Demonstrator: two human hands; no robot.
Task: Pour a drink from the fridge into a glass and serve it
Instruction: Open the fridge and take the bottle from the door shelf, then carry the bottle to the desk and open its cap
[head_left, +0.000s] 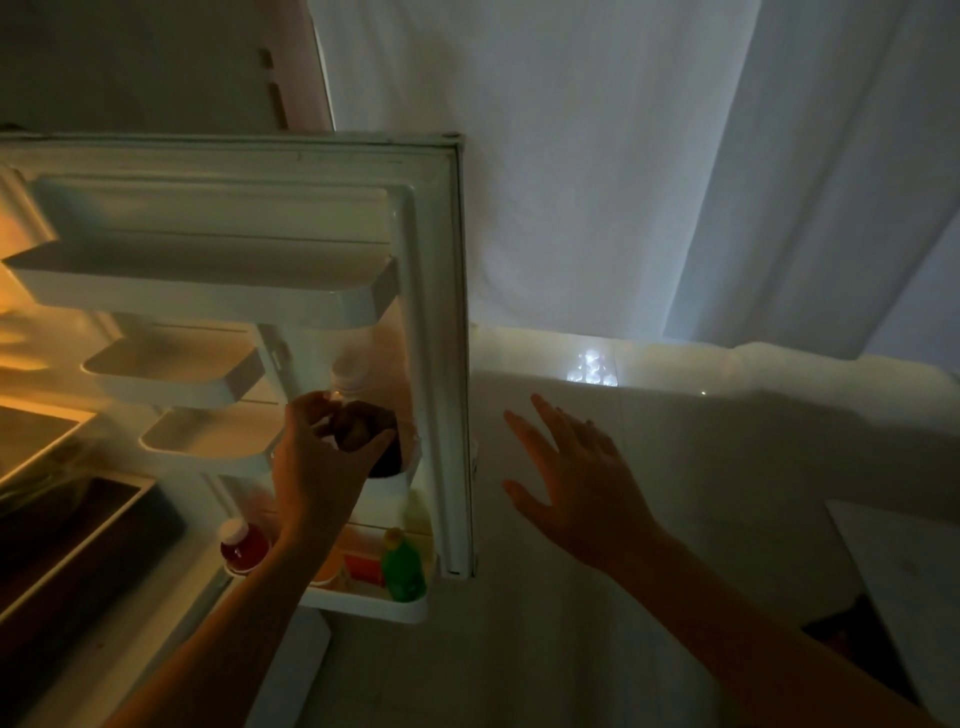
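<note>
The fridge door (441, 322) stands open with its white shelves facing me. A clear bottle with a white cap and dark drink (358, 384) stands in a door shelf. My left hand (322, 457) curls round the bottle's shoulder from the front. My right hand (576, 467) hovers in the air right of the door edge, fingers spread, holding nothing. No glass is in view.
The bottom door shelf holds a green bottle (402, 564), a red-capped bottle (241, 545) and an orange carton (363, 566). The lit fridge interior (47, 467) lies at the left. White curtains (675, 182) hang behind, over a pale tiled floor (675, 493).
</note>
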